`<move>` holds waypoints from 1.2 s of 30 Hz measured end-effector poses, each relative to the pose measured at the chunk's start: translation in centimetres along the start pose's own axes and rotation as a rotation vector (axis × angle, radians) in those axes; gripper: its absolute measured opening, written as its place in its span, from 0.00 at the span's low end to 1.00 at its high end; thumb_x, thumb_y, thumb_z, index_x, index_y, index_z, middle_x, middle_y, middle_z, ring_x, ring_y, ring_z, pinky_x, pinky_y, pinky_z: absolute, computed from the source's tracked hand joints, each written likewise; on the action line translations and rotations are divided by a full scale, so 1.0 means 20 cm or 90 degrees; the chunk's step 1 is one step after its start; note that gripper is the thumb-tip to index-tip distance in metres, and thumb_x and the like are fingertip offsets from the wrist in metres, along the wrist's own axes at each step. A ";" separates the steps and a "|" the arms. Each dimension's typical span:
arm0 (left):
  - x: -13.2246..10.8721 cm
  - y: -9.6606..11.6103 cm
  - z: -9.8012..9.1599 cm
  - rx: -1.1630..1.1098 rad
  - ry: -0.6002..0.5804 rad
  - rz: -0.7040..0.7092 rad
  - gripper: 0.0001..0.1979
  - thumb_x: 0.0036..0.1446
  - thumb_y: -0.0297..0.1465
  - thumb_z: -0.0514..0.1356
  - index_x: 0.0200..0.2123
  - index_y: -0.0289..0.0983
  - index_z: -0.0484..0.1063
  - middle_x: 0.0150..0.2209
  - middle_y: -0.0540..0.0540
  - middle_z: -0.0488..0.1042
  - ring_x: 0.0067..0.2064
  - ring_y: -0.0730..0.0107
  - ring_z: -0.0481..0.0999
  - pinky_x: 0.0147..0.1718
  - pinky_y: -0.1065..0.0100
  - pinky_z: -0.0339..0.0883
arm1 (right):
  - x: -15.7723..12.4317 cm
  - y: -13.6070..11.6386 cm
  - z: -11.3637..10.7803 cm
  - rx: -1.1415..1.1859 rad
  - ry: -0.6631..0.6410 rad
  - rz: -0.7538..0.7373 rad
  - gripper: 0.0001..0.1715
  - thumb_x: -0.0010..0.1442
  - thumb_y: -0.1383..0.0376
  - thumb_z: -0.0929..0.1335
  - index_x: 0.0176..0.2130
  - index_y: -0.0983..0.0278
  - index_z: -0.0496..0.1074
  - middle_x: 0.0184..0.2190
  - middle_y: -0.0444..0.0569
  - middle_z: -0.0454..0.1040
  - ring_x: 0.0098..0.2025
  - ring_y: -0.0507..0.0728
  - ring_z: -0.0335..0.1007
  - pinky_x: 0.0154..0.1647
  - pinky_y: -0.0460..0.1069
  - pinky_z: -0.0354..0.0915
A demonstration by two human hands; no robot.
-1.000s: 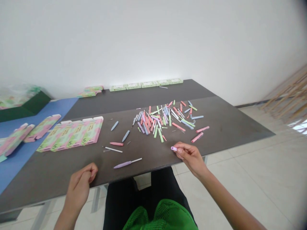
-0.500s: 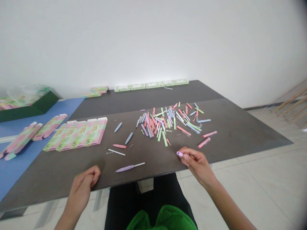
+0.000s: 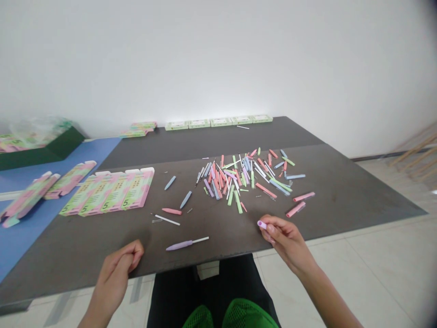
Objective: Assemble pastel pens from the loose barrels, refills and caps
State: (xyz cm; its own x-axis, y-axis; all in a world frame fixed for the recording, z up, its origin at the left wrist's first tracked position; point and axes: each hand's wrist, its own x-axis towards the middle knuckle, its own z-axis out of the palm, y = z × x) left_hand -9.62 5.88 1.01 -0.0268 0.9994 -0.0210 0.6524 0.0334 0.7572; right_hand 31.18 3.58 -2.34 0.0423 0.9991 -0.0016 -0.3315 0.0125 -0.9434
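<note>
Pinched between the thumb and fingers of my right hand [image 3: 283, 239] is a light purple pen barrel [image 3: 261, 224], its hollow end facing left. My left hand [image 3: 120, 269] rests closed at the table's front edge; whatever its curled fingers may hold is hidden. Between the hands lies a purple front pen section with a white refill [image 3: 184, 244] sticking out. Beyond it are another white refill [image 3: 167, 220], a pink pen piece [image 3: 171, 211] and two blue pen pieces [image 3: 186, 199]. A loose pile of pen parts [image 3: 235, 180] in pink, green, blue, purple and white spreads across the middle.
Flat printed boxes [image 3: 136, 187] lie overlapping at the left, with more cartons [image 3: 70, 182] on a blue surface [image 3: 102, 150]. A dark green bin [image 3: 64, 146] stands behind. Green boxes [image 3: 220, 122] line the wall. Two pink barrels [image 3: 303, 197] lie near the right edge.
The view has shifted slightly, so the table contents sit a little further right and lower. Both hands keep the same grip and pose, the purple barrel still in my right hand.
</note>
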 end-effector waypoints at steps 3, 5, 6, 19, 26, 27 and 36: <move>0.00 0.00 0.00 -0.001 -0.004 0.004 0.14 0.54 0.41 0.49 0.20 0.42 0.54 0.20 0.53 0.53 0.23 0.68 0.56 0.24 0.67 0.52 | 0.00 0.00 0.00 -0.004 -0.006 -0.001 0.11 0.64 0.56 0.75 0.41 0.61 0.84 0.31 0.48 0.69 0.28 0.52 0.52 0.29 0.51 0.47; 0.01 0.00 0.00 0.002 -0.006 0.010 0.14 0.54 0.41 0.49 0.20 0.42 0.54 0.20 0.53 0.53 0.23 0.68 0.56 0.24 0.67 0.52 | 0.00 0.00 0.00 0.000 -0.009 0.000 0.11 0.64 0.56 0.75 0.41 0.61 0.84 0.30 0.48 0.69 0.28 0.52 0.52 0.29 0.51 0.47; 0.01 0.00 0.00 0.004 -0.009 0.012 0.14 0.55 0.41 0.49 0.20 0.42 0.54 0.20 0.53 0.53 0.23 0.68 0.57 0.24 0.67 0.52 | 0.00 -0.01 0.00 0.003 -0.009 0.001 0.11 0.64 0.56 0.75 0.41 0.61 0.84 0.30 0.48 0.69 0.28 0.52 0.53 0.29 0.51 0.47; 0.33 0.46 0.11 0.356 -0.113 0.274 0.14 0.70 0.32 0.46 0.40 0.40 0.71 0.30 0.50 0.75 0.31 0.64 0.75 0.32 0.66 0.62 | 0.02 0.01 0.00 0.047 0.009 0.018 0.14 0.59 0.55 0.78 0.40 0.63 0.84 0.27 0.47 0.69 0.27 0.50 0.53 0.27 0.49 0.45; 1.24 0.78 0.38 0.567 -0.099 0.445 0.16 0.72 0.26 0.52 0.57 0.37 0.73 0.55 0.37 0.76 0.56 0.58 0.76 0.55 0.61 0.70 | 0.02 0.05 -0.01 0.044 0.004 0.007 0.14 0.61 0.56 0.77 0.42 0.63 0.84 0.27 0.46 0.68 0.27 0.49 0.52 0.28 0.49 0.44; 1.33 0.78 0.42 0.567 -0.112 0.441 0.14 0.72 0.28 0.56 0.57 0.37 0.74 0.54 0.38 0.76 0.56 0.59 0.77 0.55 0.59 0.71 | 0.02 0.05 -0.01 0.045 0.006 0.004 0.13 0.62 0.57 0.77 0.42 0.63 0.85 0.27 0.46 0.69 0.27 0.49 0.52 0.28 0.49 0.44; 1.55 0.69 0.62 0.511 -0.133 0.375 0.20 0.69 0.38 0.63 0.59 0.36 0.71 0.57 0.39 0.74 0.53 0.57 0.78 0.51 0.51 0.77 | 0.02 0.05 -0.01 0.046 0.016 0.001 0.13 0.61 0.57 0.77 0.42 0.63 0.85 0.30 0.48 0.70 0.28 0.50 0.53 0.28 0.49 0.46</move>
State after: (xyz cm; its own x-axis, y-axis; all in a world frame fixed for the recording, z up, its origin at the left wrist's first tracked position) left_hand 7.94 37.49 2.75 0.5453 0.8372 0.0419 0.8372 -0.5464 0.0238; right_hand 31.02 3.92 -3.39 0.0654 0.9978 -0.0124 -0.3987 0.0147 -0.9170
